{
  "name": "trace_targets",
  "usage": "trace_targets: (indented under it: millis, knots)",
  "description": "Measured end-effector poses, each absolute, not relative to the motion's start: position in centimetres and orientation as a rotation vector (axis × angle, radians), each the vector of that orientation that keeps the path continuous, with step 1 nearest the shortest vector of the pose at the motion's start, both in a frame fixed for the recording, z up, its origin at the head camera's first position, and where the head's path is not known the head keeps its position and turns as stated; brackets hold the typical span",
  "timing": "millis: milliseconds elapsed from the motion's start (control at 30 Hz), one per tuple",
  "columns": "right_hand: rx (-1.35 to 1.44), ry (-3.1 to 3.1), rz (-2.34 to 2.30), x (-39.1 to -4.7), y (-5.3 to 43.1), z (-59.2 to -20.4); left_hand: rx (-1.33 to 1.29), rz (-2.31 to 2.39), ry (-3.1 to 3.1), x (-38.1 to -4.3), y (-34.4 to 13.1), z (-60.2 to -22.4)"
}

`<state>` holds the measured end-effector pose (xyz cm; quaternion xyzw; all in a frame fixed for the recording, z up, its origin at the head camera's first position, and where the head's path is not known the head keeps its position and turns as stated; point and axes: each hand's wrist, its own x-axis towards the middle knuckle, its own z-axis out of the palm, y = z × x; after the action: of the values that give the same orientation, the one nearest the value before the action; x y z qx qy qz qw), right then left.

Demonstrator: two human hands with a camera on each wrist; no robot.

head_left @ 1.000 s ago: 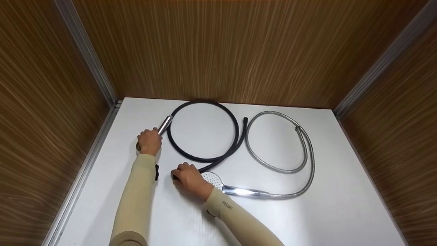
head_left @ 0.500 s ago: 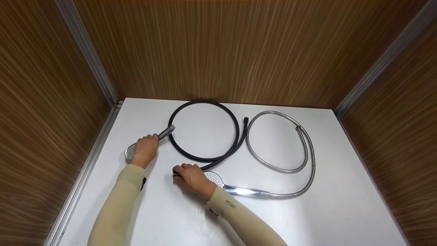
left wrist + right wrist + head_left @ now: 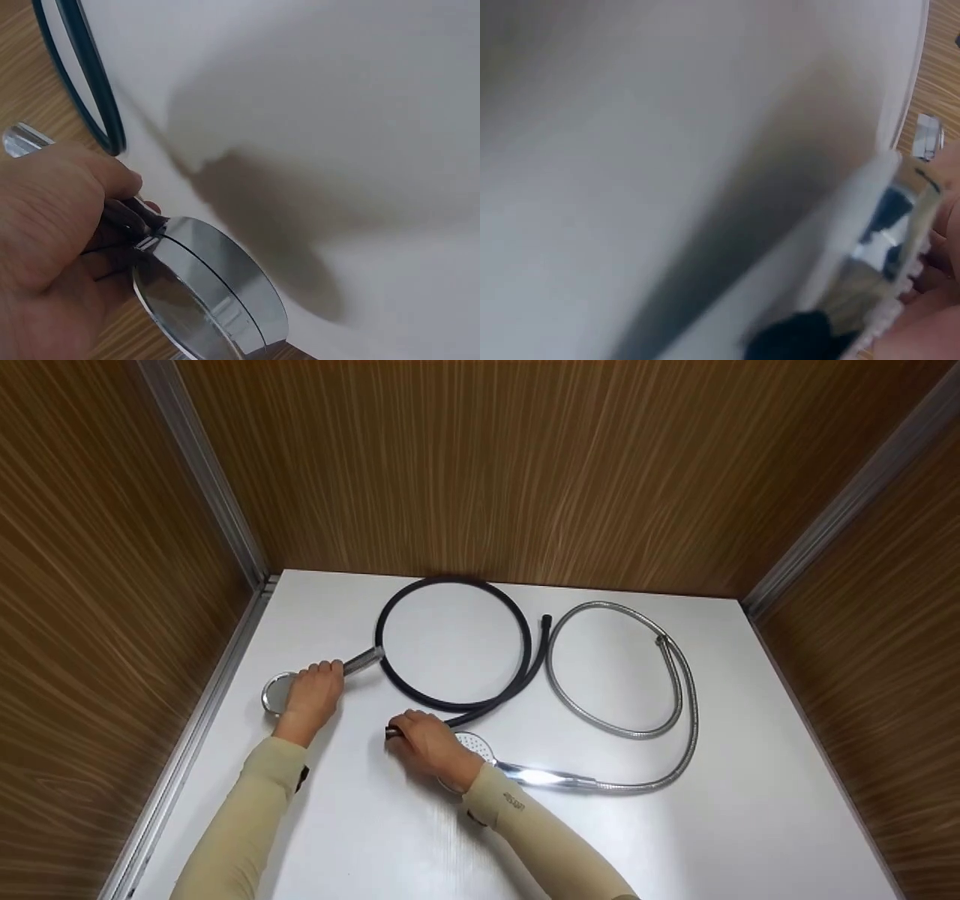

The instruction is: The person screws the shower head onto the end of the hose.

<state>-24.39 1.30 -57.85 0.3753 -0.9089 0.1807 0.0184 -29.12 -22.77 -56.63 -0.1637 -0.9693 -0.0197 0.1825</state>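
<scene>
My left hand (image 3: 313, 694) grips the handle of a chrome hand shower (image 3: 277, 694). Its round head sticks out to the left of the fist, and the bare handle end (image 3: 370, 657) reaches the edge of the black hose loop. In the left wrist view the thumb and fingers wrap the neck beside the shiny round head (image 3: 217, 281). My right hand (image 3: 431, 746) pinches the near end of the black shower hose (image 3: 452, 641), with the hose tip (image 3: 392, 732) poking out past the fingers. Under the right wrist lies a second hand shower (image 3: 544, 777), its head partly hidden.
A silver metal hose (image 3: 694, 712) loops on the right of the white table (image 3: 750, 840), joined to the second hand shower. The black hose's other end (image 3: 546, 620) points toward the back. Wood-grain panels (image 3: 480, 465) stand at the back and both sides.
My left hand has moved left and nearer, swinging the hand shower flatter so its head shows. The right hand has shifted slightly, and the hose tip now shows past its fingers.
</scene>
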Motion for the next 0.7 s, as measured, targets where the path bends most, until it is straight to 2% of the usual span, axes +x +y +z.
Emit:
trace_targets:
  millis: [233,700]
  knots:
    - [1.188,-2.759,0.609,-24.7,1.5,-57.4,-0.546,-0.046,-2.730,-28.1,-23.2,-56.3]
    - [1.023,-2.775,0.572,-24.7,1.8,-56.7,-0.613,-0.057,-2.770,-26.4,-23.6,-55.4]
